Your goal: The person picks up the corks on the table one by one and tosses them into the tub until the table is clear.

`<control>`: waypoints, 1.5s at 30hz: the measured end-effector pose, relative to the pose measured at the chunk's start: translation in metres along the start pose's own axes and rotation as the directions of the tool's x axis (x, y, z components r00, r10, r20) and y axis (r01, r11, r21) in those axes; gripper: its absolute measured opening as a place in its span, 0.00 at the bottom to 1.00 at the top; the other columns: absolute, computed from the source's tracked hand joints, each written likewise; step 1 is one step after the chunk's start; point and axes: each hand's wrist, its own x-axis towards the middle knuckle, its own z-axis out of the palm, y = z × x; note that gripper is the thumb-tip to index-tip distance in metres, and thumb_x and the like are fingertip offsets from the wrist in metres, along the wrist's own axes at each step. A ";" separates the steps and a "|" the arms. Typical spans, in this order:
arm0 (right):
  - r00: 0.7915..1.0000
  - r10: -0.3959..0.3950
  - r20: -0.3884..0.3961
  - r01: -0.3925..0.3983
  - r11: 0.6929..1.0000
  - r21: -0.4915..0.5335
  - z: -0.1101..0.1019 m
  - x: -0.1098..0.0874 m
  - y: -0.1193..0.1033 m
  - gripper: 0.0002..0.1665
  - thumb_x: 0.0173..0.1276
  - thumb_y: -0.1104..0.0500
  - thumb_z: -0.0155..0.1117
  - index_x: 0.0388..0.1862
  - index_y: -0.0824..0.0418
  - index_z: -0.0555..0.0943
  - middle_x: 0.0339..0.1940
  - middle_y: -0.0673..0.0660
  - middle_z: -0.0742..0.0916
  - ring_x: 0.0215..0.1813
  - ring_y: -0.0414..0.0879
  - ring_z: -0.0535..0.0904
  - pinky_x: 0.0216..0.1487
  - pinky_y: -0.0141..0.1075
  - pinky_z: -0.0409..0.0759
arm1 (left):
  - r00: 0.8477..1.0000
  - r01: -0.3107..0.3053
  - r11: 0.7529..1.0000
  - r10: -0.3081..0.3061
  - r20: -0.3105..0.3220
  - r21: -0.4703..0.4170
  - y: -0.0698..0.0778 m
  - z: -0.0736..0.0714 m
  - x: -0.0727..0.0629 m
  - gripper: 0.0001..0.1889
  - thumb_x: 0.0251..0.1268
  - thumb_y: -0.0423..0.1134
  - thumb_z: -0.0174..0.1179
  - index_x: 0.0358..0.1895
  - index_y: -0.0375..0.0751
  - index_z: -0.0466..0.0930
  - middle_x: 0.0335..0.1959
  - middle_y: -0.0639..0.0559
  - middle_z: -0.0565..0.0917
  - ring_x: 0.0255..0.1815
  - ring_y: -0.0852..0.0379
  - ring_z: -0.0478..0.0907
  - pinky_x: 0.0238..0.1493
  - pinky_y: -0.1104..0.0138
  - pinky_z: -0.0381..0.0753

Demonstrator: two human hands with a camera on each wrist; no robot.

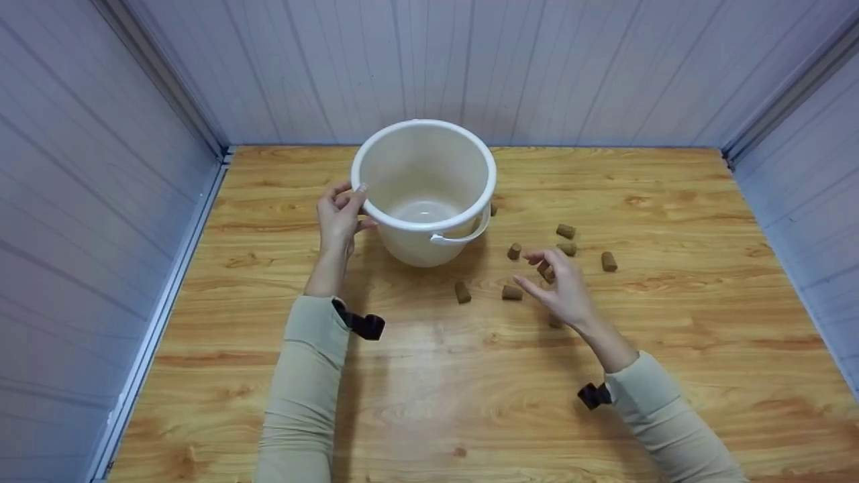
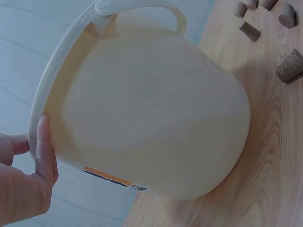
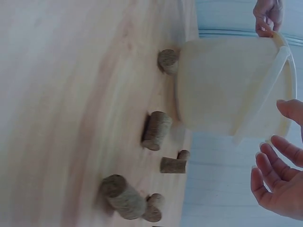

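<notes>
A white plastic bucket (image 1: 429, 248) stands upright on the wooden floor, its handle (image 1: 470, 235) hanging down on the right side. My left hand (image 1: 341, 218) pinches the bucket's left rim, with the thumb on one side and fingers on the other; the left wrist view shows this grip too. Over the scattered corks, my right hand (image 1: 564, 288) hovers with thumb and fingers spread apart, holding nothing. One cork (image 1: 547, 272) shows just past its fingers, and another cork (image 1: 556, 322) is partly hidden under the hand. In the right wrist view, the fingers (image 3: 272, 165) are loosely bent.
Several more corks lie right of the bucket, among them one cork (image 1: 463, 292) in front of it, one cork (image 1: 512, 293) nearby and one cork (image 1: 609, 261) farthest right. Another cork (image 1: 494, 209) peeks out behind the bucket. White panel walls (image 1: 429, 67) enclose the back and both sides.
</notes>
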 end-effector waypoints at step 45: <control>0.991 0.129 0.035 -0.126 0.989 -0.075 -0.015 -0.072 0.066 0.24 0.45 0.63 0.73 0.42 0.69 0.76 0.38 0.61 0.79 0.39 0.53 0.72 0.39 0.45 0.73 | 0.999 0.038 0.999 -0.038 -0.014 -0.023 0.001 0.000 0.002 0.18 0.59 0.33 0.56 0.52 0.33 0.65 0.27 0.50 0.76 0.19 0.59 0.73 0.15 0.72 0.79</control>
